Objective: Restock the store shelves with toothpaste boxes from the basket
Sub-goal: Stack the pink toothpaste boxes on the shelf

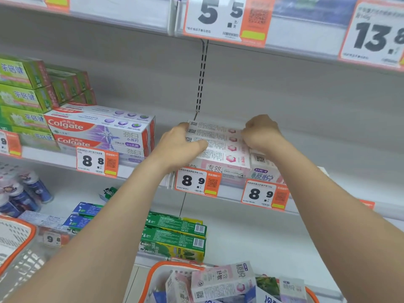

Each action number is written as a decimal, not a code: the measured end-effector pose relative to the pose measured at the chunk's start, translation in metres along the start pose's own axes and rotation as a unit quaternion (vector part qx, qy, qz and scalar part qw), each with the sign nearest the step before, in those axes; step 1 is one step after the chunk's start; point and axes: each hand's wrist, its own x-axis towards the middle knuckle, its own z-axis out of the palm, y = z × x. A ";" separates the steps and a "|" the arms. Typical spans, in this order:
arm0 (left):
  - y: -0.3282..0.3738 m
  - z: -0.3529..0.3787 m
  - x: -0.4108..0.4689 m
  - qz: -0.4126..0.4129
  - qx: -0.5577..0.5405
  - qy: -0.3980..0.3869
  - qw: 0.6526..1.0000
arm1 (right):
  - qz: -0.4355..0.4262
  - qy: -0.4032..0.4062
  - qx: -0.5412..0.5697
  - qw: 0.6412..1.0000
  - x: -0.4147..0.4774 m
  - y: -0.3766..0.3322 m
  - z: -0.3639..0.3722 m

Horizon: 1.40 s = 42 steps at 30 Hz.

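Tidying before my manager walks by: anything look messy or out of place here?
Mostly the basket: pink toothpaste boxes lie jumbled at angles. On the lower shelf, a green box sits tilted, apart from its stack.

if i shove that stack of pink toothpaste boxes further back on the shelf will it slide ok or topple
The pink toothpaste boxes lie flat in a low stack, so toppling looks unlikely. Their glossy cardboard would probably slide easily on the smooth white shelf, though upper boxes may shift off the lower ones. With the left hand and right hand bracketing both ends, they should stay squared.
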 end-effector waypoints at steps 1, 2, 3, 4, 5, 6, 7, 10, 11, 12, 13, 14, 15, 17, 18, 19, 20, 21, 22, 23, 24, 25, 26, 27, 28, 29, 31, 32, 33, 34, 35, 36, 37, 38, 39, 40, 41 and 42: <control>0.000 0.000 0.000 0.000 -0.003 0.001 1.000 | 0.004 0.001 0.000 1.000 -0.001 0.006 -0.002; 0.000 0.001 0.000 -0.001 -0.005 0.002 1.000 | 0.002 -0.012 -0.001 1.000 -0.002 0.013 -0.003; 0.000 0.001 0.000 -0.002 -0.005 0.003 1.000 | -0.010 -0.015 0.013 1.000 -0.007 0.017 -0.003; 0.001 0.002 0.001 -0.002 -0.006 0.003 1.000 | -0.020 -0.015 0.020 0.999 -0.009 0.021 -0.003; 0.002 0.002 0.000 -0.002 -0.007 0.004 1.000 | -0.029 -0.012 0.022 0.999 -0.011 0.024 -0.003; 0.003 0.003 0.000 -0.001 -0.005 0.006 1.000 | -0.035 -0.012 0.018 0.999 -0.011 0.027 -0.002; 0.003 0.003 0.000 -0.001 -0.002 0.009 1.000 | -0.042 -0.010 0.019 0.999 -0.013 0.028 -0.002; 0.004 0.003 -0.001 0.001 0.011 0.009 1.000 | -0.073 0.014 -0.008 0.997 -0.017 0.027 -0.002; 0.003 0.003 -0.001 0.003 0.019 0.004 1.000 | -0.082 0.015 -0.026 0.996 -0.017 0.026 -0.002; 0.003 0.002 -0.001 0.006 0.028 -0.002 1.000 | -0.087 0.005 -0.047 0.995 -0.020 0.024 -0.003; 0.002 0.001 -0.002 0.011 0.039 -0.007 0.999 | -0.091 -0.004 -0.065 0.994 -0.022 0.023 -0.004; 0.001 0.001 -0.002 0.023 0.058 -0.008 0.998 | -0.093 -0.016 -0.082 0.992 -0.026 0.023 -0.007; 0.000 0.002 -0.002 0.040 0.095 -0.003 0.995 | -0.094 -0.022 -0.084 0.992 -0.029 0.024 -0.011; 0.003 0.008 -0.003 0.080 0.195 0.028 0.977 | -0.094 -0.017 -0.073 0.993 -0.035 0.031 -0.019; 0.008 0.013 -0.006 0.105 0.229 0.042 0.967 | -0.089 -0.016 -0.075 0.993 -0.042 0.035 -0.025; 0.014 0.019 -0.010 0.138 0.246 0.047 0.958 | -0.094 -0.022 -0.082 0.992 -0.049 0.040 -0.030; 0.020 0.025 -0.014 0.177 0.250 0.040 0.951 | -0.101 -0.038 -0.102 0.989 -0.057 0.046 -0.035; 0.025 0.030 -0.019 0.215 0.251 0.028 0.943 | -0.110 -0.061 -0.129 0.984 -0.064 0.052 -0.040; 0.028 0.036 -0.023 0.245 0.246 0.011 0.938 | -0.116 -0.084 -0.167 0.976 -0.073 0.057 -0.043; 0.031 0.041 -0.027 0.265 0.243 -0.006 0.933 | -0.123 -0.095 -0.201 0.967 -0.080 0.064 -0.044; 0.031 0.045 -0.031 0.274 0.243 -0.023 0.930 | -0.131 -0.093 -0.225 0.961 -0.085 0.072 -0.043; 0.031 0.048 -0.034 0.275 0.246 -0.036 0.929 | -0.146 -0.080 -0.238 0.957 -0.089 0.079 -0.041; 0.030 0.050 -0.036 0.277 0.247 -0.045 0.927 | -0.162 -0.071 -0.251 0.952 -0.091 0.085 -0.037; 0.029 0.053 -0.038 0.283 0.246 -0.048 0.926 | -0.180 -0.065 -0.258 0.947 -0.092 0.088 -0.035; 0.028 0.055 -0.040 0.292 0.246 -0.048 0.923 | -0.189 -0.065 -0.262 0.944 -0.091 0.089 -0.034; 0.027 0.057 -0.041 0.302 0.245 -0.046 0.920 | -0.198 -0.064 -0.259 0.943 -0.089 0.090 -0.033; 0.026 0.060 -0.044 0.307 0.247 -0.043 0.918 | -0.208 -0.054 -0.253 0.943 -0.087 0.090 -0.030; 0.024 0.062 -0.045 0.303 0.249 -0.041 0.919 | -0.212 -0.046 -0.255 0.942 -0.087 0.091 -0.029; 0.022 0.065 -0.048 0.304 0.251 -0.036 0.918 | -0.217 -0.036 -0.256 0.941 -0.089 0.092 -0.027; 0.020 0.067 -0.051 0.308 0.251 -0.031 0.917 | -0.216 -0.026 -0.252 0.943 -0.091 0.092 -0.025; 0.019 0.069 -0.054 0.314 0.250 -0.026 0.915 | -0.215 -0.008 -0.242 0.946 -0.095 0.092 -0.025; 0.018 0.071 -0.058 0.322 0.248 -0.018 0.914 | -0.218 0.021 -0.233 0.947 -0.100 0.091 -0.025; 0.018 0.073 -0.063 0.331 0.242 -0.003 0.912 | -0.232 0.060 -0.229 0.943 -0.106 0.089 -0.025; 0.019 0.075 -0.069 0.337 0.233 0.020 0.912 | -0.256 0.103 -0.225 0.935 -0.117 0.087 -0.025; 0.021 0.077 -0.076 0.340 0.224 0.047 0.912 | -0.283 0.144 -0.214 0.924 -0.130 0.085 -0.026; 0.022 0.080 -0.083 0.336 0.220 0.067 0.913 | -0.305 0.170 -0.196 0.917 -0.145 0.083 -0.026; 0.023 0.082 -0.092 0.326 0.219 0.072 0.917 | -0.316 0.175 -0.180 0.915 -0.161 0.084 -0.026; 0.025 0.084 -0.101 0.308 0.220 0.055 0.924 | -0.316 0.155 -0.162 0.922 -0.178 0.086 -0.026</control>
